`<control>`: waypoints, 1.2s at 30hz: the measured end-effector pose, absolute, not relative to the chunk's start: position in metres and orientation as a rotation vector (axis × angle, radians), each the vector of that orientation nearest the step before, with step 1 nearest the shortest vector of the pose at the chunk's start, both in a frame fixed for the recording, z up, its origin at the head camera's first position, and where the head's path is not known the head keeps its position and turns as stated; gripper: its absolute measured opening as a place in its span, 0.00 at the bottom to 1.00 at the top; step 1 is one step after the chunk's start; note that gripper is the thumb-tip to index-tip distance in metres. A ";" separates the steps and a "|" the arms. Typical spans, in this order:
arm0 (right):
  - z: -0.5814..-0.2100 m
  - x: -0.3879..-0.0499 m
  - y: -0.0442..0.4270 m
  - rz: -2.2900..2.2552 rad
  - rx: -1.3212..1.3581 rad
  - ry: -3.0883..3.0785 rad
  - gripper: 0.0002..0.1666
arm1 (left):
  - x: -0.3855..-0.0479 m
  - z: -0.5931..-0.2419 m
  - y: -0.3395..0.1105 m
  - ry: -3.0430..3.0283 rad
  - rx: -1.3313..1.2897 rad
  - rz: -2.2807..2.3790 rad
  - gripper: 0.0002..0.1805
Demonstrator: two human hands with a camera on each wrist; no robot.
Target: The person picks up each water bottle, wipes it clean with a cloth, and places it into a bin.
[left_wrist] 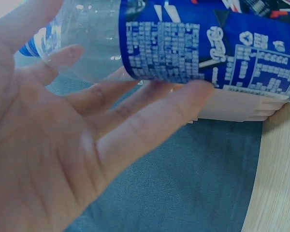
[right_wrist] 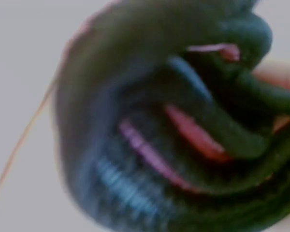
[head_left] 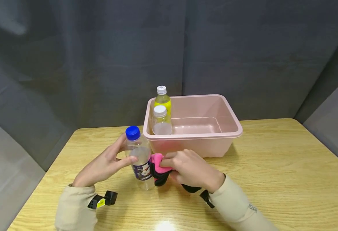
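A clear plastic bottle with a blue cap and a dark blue label stands slightly tilted over the table, left of centre. My left hand holds it from the left, thumb on the near side and fingers behind. In the left wrist view, the fingers reach along the bottle's label. My right hand grips a bunched pink and black cloth, which touches the right side of the bottle. Folds of the black cloth fill the right wrist view, blurred, and hide most of the fingers.
A pink plastic basin stands behind the hands. In its left end are a white-capped bottle with a yellow label and a clear white-capped bottle. The wooden table extends to both sides, with a dark curtain behind.
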State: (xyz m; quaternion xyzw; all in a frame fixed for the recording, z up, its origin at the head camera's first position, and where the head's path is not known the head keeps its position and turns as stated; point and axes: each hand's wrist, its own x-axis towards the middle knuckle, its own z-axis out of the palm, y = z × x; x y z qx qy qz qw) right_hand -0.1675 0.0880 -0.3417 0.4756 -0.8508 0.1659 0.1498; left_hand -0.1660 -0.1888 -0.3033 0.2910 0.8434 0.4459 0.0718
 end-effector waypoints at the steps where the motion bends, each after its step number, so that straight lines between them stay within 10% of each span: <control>1: -0.338 -0.167 0.090 0.515 1.352 -2.384 0.21 | -0.166 -0.303 -0.188 2.534 0.874 1.341 0.41; 36: -0.384 -0.121 0.209 0.326 1.116 -2.375 0.29 | -0.167 -0.305 -0.187 2.544 0.843 1.346 0.41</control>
